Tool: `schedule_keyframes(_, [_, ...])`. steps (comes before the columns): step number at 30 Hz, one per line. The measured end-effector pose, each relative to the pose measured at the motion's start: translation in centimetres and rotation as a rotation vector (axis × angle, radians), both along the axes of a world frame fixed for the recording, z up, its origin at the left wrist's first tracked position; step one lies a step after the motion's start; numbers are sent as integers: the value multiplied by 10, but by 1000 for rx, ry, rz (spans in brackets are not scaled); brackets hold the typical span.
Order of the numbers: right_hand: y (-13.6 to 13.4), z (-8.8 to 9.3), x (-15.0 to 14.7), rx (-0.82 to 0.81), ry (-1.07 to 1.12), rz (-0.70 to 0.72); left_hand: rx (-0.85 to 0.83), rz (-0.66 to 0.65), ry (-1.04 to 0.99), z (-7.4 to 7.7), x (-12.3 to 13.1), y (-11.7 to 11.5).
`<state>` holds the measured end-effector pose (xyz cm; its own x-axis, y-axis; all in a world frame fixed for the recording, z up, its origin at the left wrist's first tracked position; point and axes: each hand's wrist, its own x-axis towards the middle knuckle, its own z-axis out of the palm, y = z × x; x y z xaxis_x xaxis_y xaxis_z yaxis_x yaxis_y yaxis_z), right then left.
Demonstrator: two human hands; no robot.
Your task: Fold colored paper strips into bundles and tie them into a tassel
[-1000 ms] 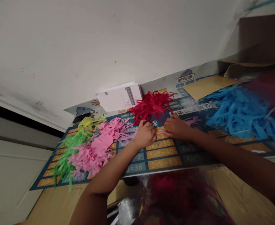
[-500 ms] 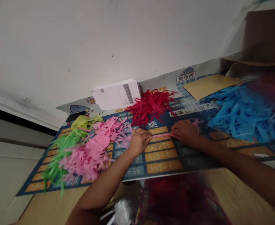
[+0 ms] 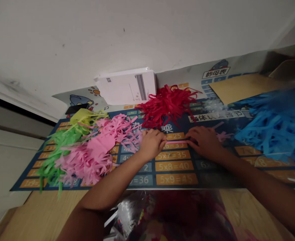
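Both my hands rest on a dark blue multiplication-table mat (image 3: 177,167). A thin pink paper strip (image 3: 176,142) lies stretched flat between them. My left hand (image 3: 151,144) has its fingers curled down on the strip's left end. My right hand (image 3: 204,141) pinches the strip's right end against the mat. A heap of pink paper strips (image 3: 97,154) lies just left of my left hand. Directly behind my hands sits a heap of red strips (image 3: 168,105).
Green strips (image 3: 59,150) with a yellow bunch (image 3: 85,117) lie at the mat's left end, blue strips (image 3: 275,127) at the right. A white booklet stack (image 3: 127,87) leans on the wall. Brown cardboard (image 3: 240,87) lies back right. A clear bag of red material (image 3: 177,214) sits below.
My hands have drawn apart along the pink strip, which now shows longer between them. The camera has shifted, so the mat sits a little lower and further right.
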<state>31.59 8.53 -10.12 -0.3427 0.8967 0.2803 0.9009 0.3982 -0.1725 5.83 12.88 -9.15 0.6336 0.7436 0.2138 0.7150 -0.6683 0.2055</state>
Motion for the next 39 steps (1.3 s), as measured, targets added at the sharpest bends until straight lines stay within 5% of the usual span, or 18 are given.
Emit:
schedule_keyframes(6, [3,11,-14,213,-194,349,220,-324,94,-1,0,-4])
schedule_keyframes(11, [9,12,-28,236,-227,327,277,-309,80,0,13,-1])
schedule_keyframes(15, [-18,40,-42,169,-17,178,430,-344,2,23,5,-21])
schedule_keyframes(17, [-40,57,-46,24,209,150,493,-375,-87,41,-6,-45])
schedule_keyframes(20, [-65,72,-49,-493,675,262,525,-422,-216,68,-19,-82])
schedule_keyframes(22, [-76,72,-50,-811,981,256,538,-450,-266,81,-20,-99])
schedule_keyframes(24, [-84,65,-52,-925,1206,163,523,-433,-344,86,-15,-110])
schedule_keyframes(34, [-133,39,-74,-811,1827,-105,72,-5,-770,47,20,-147])
schedule_keyframes(39, [-133,42,-73,-747,1895,-147,-25,-1,-847,44,33,-154])
